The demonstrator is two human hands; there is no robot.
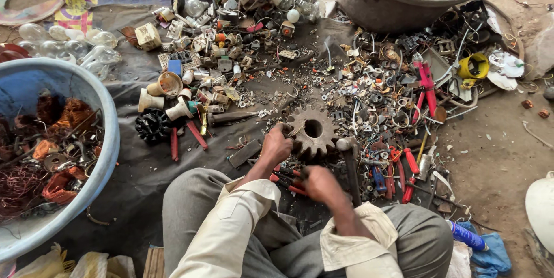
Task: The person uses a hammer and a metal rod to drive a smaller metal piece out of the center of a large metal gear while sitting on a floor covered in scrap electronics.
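Rusty and toothed, the gear wheel [312, 132] with its round centre hole lies on the dark sheet [138, 174]; the left hand [276, 145] curls against its rim. The right hand [319, 184], just below, grips red-handled pliers [291, 183].

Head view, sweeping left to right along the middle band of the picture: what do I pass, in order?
Blue tub of copper wire → black ribbed part → left hand at the gear's edge → rusty gear wheel → red-handled pliers → yellow ring.
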